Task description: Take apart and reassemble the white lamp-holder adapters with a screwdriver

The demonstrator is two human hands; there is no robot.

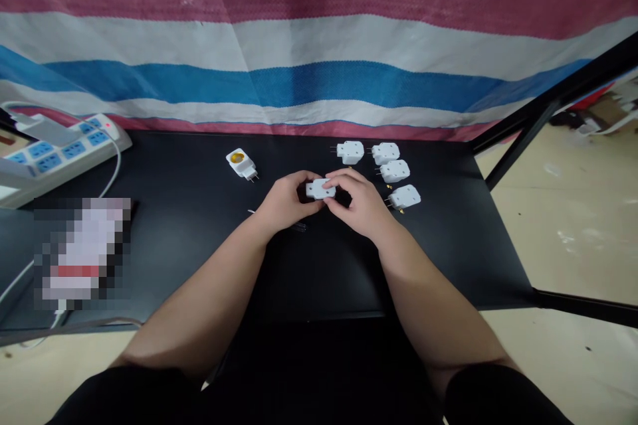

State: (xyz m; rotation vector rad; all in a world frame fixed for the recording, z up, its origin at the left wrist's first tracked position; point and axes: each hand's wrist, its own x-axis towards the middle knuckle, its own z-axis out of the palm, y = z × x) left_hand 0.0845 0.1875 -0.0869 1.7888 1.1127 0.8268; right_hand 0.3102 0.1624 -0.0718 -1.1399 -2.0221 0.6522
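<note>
1. Left hand (pixel 284 202) curls about the narrower end of a white plug (pixel 315 190), fingers along the far side and thumb along the near, the gap between them small.
2. Right hand (pixel 359 202) grips the wider end, a fingertip on the upper face and the thumb at the near side; both hands hold the one piece, so neither is nearer.
3. Between them, the plug's long axis runs sideways, roughly parallel to the far edge of the black surface (pixel 463 239), its narrower end facing left.
4. The piece appears midway along the surface, closer to the far edge than the near; whether it touches down cannot be told, and no prongs show on it.
5. Four similar plugs (pixel 395 170) sit toward the far right corner, prongs pointing left; a yellow-faced plug (pixel 242 163) lies beyond the left hand, near the far edge.
</note>
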